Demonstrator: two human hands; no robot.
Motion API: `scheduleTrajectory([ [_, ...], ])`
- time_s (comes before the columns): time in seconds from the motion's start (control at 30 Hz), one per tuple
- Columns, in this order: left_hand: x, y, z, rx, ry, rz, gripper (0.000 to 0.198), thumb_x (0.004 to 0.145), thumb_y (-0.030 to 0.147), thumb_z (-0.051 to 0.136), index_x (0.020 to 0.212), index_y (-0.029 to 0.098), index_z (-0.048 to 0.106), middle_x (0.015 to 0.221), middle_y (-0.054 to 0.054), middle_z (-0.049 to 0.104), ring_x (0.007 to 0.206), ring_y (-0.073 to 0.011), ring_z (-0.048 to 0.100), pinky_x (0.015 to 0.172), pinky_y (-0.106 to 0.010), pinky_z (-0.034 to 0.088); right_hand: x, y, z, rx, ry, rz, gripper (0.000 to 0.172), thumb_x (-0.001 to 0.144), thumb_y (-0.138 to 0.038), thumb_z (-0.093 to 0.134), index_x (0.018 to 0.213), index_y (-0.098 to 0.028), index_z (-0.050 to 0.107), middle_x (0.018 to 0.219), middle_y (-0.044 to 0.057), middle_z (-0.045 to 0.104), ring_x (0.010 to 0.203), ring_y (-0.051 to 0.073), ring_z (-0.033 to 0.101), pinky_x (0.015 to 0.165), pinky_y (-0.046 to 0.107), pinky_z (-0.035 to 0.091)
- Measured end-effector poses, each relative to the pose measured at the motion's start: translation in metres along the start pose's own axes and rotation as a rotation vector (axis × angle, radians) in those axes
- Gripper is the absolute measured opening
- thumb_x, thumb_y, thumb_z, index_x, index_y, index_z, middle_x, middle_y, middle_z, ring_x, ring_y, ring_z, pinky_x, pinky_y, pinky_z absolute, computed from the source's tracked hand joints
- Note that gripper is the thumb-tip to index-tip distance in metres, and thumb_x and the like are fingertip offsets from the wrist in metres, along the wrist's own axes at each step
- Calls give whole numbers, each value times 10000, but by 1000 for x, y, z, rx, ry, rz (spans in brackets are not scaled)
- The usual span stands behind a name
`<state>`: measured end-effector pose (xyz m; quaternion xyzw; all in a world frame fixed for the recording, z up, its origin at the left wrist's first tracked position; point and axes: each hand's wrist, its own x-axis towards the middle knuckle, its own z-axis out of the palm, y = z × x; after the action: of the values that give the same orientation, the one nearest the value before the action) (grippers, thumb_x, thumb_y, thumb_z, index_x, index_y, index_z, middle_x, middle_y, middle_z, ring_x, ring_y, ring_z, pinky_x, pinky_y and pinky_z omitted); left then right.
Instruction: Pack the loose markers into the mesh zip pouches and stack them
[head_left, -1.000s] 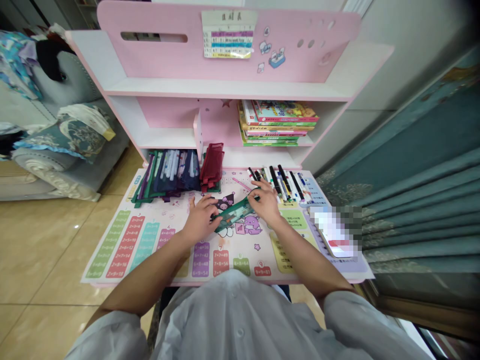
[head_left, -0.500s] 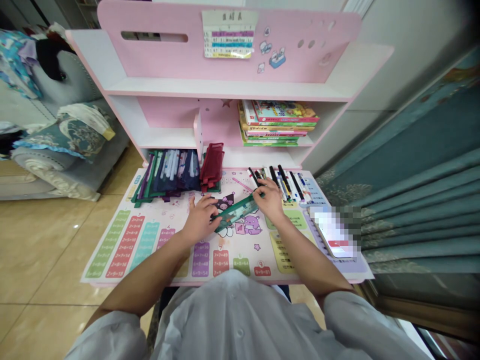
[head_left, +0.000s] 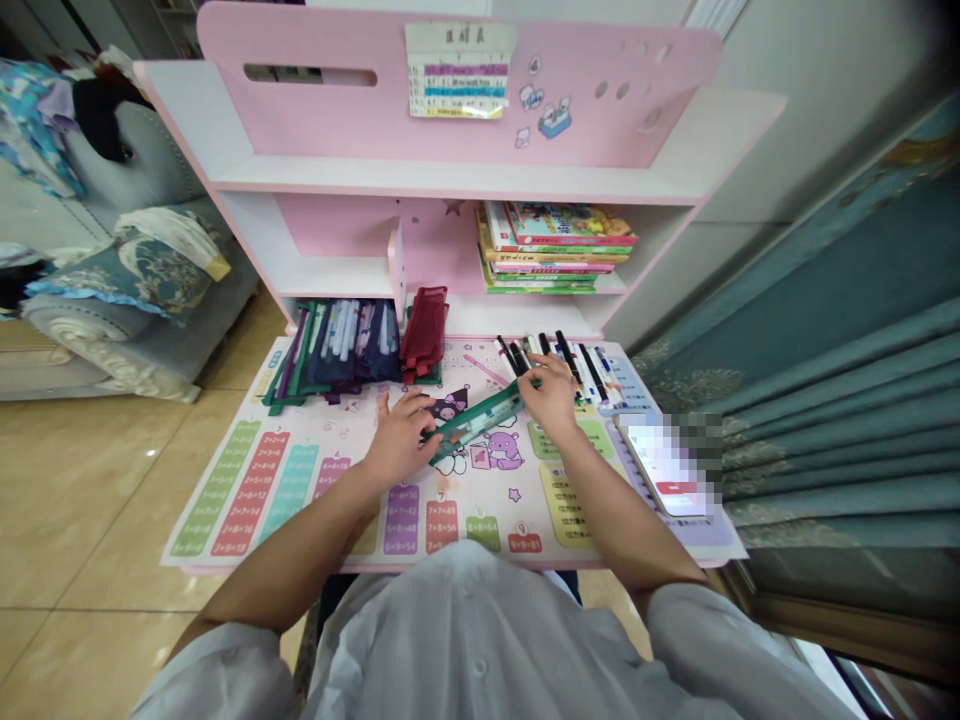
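Observation:
A green mesh pencil pouch [head_left: 484,418] with pens inside lies slantwise on the printed desk mat. My left hand [head_left: 403,435] grips its near left end between thumb and fingers. At the far right end, my right hand [head_left: 549,395] pinches the pouch's top edge. Just beyond that hand lies a row of loose pens and markers [head_left: 564,358], mostly black and white. A pink pen [head_left: 484,369] rests alone to the left of them.
Filled mesh pouches [head_left: 345,345] in green, navy and purple are piled at the back left, beside dark red pouches [head_left: 424,330]. Stacked books [head_left: 556,250] sit on the pink shelf [head_left: 450,178]. A phone [head_left: 667,470] lies at the right edge of the desk mat [head_left: 352,410].
My right hand has slid a little to the right along the pouch's top edge, and the pouch looks straighter and narrower. My left hand has stayed in place.

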<state>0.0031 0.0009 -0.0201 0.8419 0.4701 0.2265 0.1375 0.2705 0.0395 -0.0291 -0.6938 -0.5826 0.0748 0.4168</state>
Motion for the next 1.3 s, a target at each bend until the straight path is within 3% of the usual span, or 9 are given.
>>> scheduleTrajectory([
  [0.2,0,1,-1,-4,1,-7,103,801,243,601,706,208,580,1270,-81,654,1342,-332,458,1124,-657,177,1,2,0,19,6,1,176,717,-261,545,549,-217,575,1218,90,672,1256,361,482,1071,680,237],
  [0.4,0,2,-1,-5,1,-12,98,793,243,606,707,210,573,1267,-77,658,1345,-322,458,1118,-648,184,4,8,1,-28,83,-25,169,718,-269,545,559,-222,577,1149,81,699,1206,335,523,1048,639,309],
  [0.73,0,2,-3,-6,2,-12,110,790,232,605,698,206,552,1261,-71,661,1349,-322,454,1111,-657,186,11,19,-1,-35,95,20,171,731,-271,543,576,-214,586,1237,95,667,1277,357,486,1047,645,292],
  [1.13,1,6,-5,-13,-1,-22,108,794,231,605,701,201,559,1261,-82,662,1345,-323,460,1111,-660,185,14,25,-1,-48,125,31,167,726,-263,530,583,-206,594,1202,100,669,1253,336,497,1065,622,305],
  [1.3,0,3,-4,-19,10,-23,90,810,232,597,725,202,596,1257,-79,664,1342,-321,463,1118,-645,189,13,25,2,-136,154,8,155,741,-262,541,626,-194,620,1223,121,650,1267,360,474,1038,687,299],
])
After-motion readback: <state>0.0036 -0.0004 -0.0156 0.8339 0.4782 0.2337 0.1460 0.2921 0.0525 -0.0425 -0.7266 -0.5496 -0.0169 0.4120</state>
